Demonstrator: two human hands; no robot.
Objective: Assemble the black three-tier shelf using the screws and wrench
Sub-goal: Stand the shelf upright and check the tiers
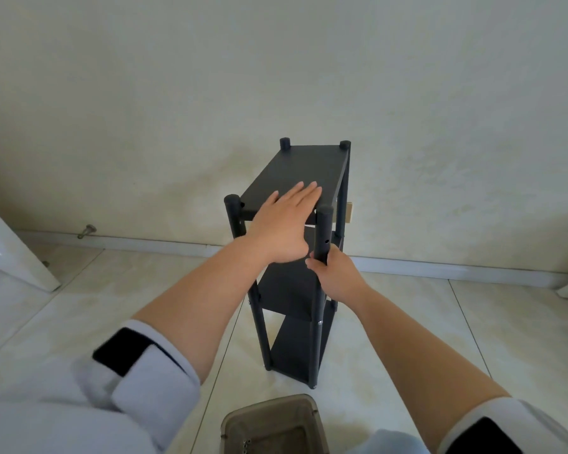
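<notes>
The black three-tier shelf (309, 165) stands upright on the tiled floor near the wall, all three boards held between four round posts. My left hand (281, 224) lies flat with straight fingers on the near end of the top board. My right hand (333, 271) grips the near right post (323, 231) just below the top board; a small screw hole shows in that post above my fingers. A few small screws (246, 445) lie inside a brown plastic box at the bottom. No wrench is visible.
The brown plastic box (273, 417) sits on the floor right in front of me. A white door edge (10, 250) leans in at the left, with a door stopper (86, 231) at the baseboard. Pale floor tiles lie on both sides of the shelf.
</notes>
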